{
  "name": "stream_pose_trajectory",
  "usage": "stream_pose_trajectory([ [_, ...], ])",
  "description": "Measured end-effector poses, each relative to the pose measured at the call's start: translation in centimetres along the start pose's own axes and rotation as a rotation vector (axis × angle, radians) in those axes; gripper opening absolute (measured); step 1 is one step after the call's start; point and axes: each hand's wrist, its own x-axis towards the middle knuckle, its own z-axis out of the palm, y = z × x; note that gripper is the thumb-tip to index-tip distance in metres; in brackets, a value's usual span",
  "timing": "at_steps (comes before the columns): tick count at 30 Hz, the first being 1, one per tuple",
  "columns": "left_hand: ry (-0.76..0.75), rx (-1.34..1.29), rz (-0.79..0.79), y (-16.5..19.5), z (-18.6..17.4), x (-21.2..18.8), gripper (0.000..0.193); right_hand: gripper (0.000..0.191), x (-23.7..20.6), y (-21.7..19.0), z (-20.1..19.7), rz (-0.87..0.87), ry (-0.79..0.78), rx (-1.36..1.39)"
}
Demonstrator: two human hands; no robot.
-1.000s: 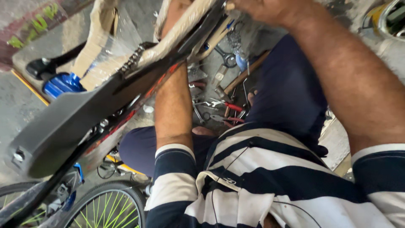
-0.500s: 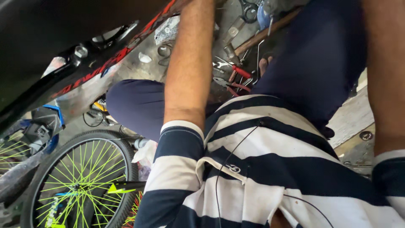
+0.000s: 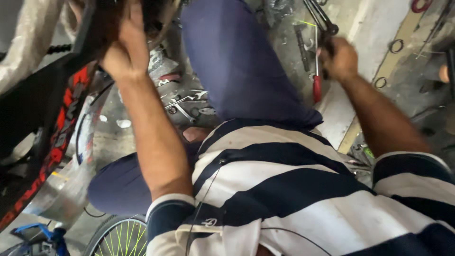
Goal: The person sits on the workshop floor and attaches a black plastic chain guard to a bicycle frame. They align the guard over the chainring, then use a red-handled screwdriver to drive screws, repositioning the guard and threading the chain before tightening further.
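My left hand (image 3: 124, 50) grips a dark part of the black and red bicycle frame (image 3: 45, 118) at the upper left, fingers wrapped over its edge. On the right, my right hand (image 3: 339, 59) is closed around the black handles of a pair of pliers (image 3: 320, 19) that point up and away. A red-handled screwdriver (image 3: 316, 78) lies on the floor just left of that hand. My knee in dark blue trousers (image 3: 241, 61) sits between the two hands.
Loose spanners and wrenches (image 3: 187, 104) lie scattered on the grey floor between my legs. A wheel with yellow-green spokes (image 3: 118, 237) shows at the bottom left. Metal rings (image 3: 395, 46) and small parts lie on the concrete at the right.
The view has swung right and down. My right hand, earlier raised near the frame, has come down to the floor at the right and closed on the pliers. My left hand stays on the frame.
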Motion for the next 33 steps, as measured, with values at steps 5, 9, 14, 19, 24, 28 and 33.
stream_pose_trajectory([
  [5,0.163,0.334,-0.107,0.5,1.3,-6.3,0.056,0.042,-5.5,2.2,3.3,0.376,-0.317,-0.177],
  [9,0.201,0.806,-0.030,0.4,1.0,-7.5,0.055,0.040,-5.7,0.1,4.8,0.347,-0.328,-0.212],
  [14,0.143,1.380,0.099,-0.3,0.3,-3.7,0.035,0.040,-6.9,-2.4,3.1,0.045,-0.336,-0.331],
  [19,0.239,0.255,0.048,-2.2,-0.1,-0.8,0.050,0.035,-10.9,-2.0,-1.1,0.605,-0.300,0.446],
  [24,0.240,0.056,0.136,-5.4,0.7,1.0,0.052,0.053,-10.3,-6.1,-8.8,0.220,-0.146,0.181],
  [28,0.176,-0.090,0.212,-5.6,2.0,2.7,0.052,0.058,-8.3,-14.6,-14.1,0.017,-0.150,0.294],
  [33,0.094,-0.155,0.245,-5.1,3.4,3.6,0.047,0.045,-7.2,-23.7,-15.4,-0.622,0.025,0.238],
])
